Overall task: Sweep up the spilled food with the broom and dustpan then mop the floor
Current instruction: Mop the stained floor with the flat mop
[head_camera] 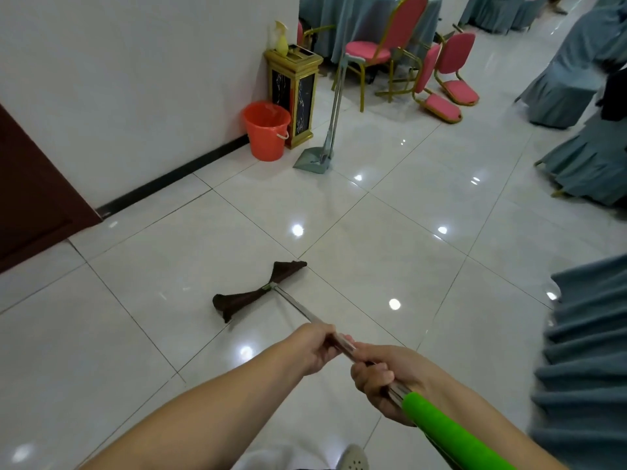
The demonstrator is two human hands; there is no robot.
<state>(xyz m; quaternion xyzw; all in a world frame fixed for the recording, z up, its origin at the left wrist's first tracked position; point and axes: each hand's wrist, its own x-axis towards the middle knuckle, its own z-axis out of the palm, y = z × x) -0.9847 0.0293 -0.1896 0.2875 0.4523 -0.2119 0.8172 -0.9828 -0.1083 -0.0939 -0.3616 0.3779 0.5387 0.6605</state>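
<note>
Head view: white tiled floor [390, 239] of a dining hall, seen forward and down.
Door: dark brown panel [30, 195] at the far left, set in the white wall.
Orange bucket [266, 130]: upright against the wall, just beside a gold-framed bin [295, 96].
Dustpan [314, 159]: standing on the floor right of the bucket, its long handle rising upright and leaning slightly right; a second thin pole runs alongside it, cannot tell if it is the broom.
Mop head [258, 293]: dark brown cloth, flat on the tiles at centre, long axis running lower left to upper right, twisted narrow at the clamp.
Mop handle [451, 432]: metal shaft with a green grip, long axis from the head down to the lower right, head end pointing away from the person.
Left hand [315, 349]: arm extended from the lower left, fingers wrapped around the metal shaft, forward of the other hand.
Right hand [385, 379]: fist closed on the shaft just above the green grip, close behind the left.
Pink chairs [448, 76]: upper centre-right, two tipped over.
Grey-blue tablecloths [583, 361]: along the right edge.
</note>
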